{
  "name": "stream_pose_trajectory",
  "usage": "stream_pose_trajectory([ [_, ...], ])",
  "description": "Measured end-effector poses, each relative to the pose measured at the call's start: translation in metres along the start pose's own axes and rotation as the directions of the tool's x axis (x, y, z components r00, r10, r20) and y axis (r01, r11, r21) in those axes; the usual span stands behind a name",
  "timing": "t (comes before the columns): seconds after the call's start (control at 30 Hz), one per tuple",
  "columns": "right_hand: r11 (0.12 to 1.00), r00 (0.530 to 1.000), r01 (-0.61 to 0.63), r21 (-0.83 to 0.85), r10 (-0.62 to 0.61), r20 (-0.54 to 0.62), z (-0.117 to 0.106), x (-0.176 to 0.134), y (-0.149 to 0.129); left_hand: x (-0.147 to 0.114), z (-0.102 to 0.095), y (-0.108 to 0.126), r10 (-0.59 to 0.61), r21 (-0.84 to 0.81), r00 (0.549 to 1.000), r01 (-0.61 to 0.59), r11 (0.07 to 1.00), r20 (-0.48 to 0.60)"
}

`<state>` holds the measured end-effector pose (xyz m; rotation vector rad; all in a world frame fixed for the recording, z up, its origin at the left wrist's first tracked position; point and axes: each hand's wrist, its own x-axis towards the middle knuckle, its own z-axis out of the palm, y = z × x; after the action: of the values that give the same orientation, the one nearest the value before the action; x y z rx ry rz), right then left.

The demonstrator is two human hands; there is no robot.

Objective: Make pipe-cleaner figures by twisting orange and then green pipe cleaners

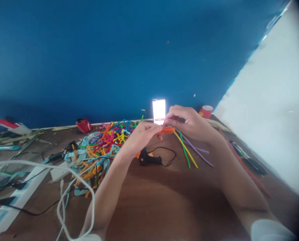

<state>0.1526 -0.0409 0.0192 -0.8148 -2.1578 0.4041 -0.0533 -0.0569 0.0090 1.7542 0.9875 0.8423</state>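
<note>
My left hand [147, 133] pinches a bundle of orange pipe cleaners [168, 130] between thumb and fingers, above the table. Just to its right, my right hand [183, 121] is closed in a pinch on a thin, reddish-orange end that rises from the bundle. Below the hands lie a yellow pipe cleaner [189, 154], a green pipe cleaner [185, 152] and purple pipe cleaners [202, 154]. A black glue gun [151, 158] with orange parts rests on the table under my left hand, its cord looping to the right.
A lit phone [159, 112] stands against the blue wall. Many coloured pipe cleaners [109, 140] are heaped on the left. A white power strip [24, 197] and a looping white cable [93, 201] lie at the near left. A red cup [206, 111] stands at the back right.
</note>
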Motion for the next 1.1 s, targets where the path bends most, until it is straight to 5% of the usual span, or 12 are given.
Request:
stream_pose_trajectory([
  [0.3,0.992,0.998,-0.043,-0.118,0.037,-0.054,0.003,-0.008,-0.028,0.005,0.008,-0.009,0.136,0.194,0.982,-0.109,0.975,-0.131],
  [0.5,0.996,0.993,-0.051,-0.074,0.042,-0.113,0.015,-0.01,-0.038,0.009,0.01,-0.012,0.181,0.163,0.943,-0.139,0.977,-0.281],
  [0.63,0.987,0.986,-0.042,-0.152,0.017,-0.167,0.028,-0.012,-0.044,0.008,0.012,-0.01,0.138,0.033,0.913,-0.136,0.99,-0.383],
  [0.83,0.908,0.969,-0.03,-0.418,-0.077,-0.236,0.046,-0.015,-0.048,0.007,0.014,-0.005,0.003,-0.326,0.925,-0.137,0.935,-0.38],
  [1.1,0.939,0.963,-0.063,-0.339,-0.031,-0.266,0.042,-0.017,-0.049,0.005,0.011,-0.003,-0.028,-0.548,0.946,-0.162,0.821,-0.322],
])
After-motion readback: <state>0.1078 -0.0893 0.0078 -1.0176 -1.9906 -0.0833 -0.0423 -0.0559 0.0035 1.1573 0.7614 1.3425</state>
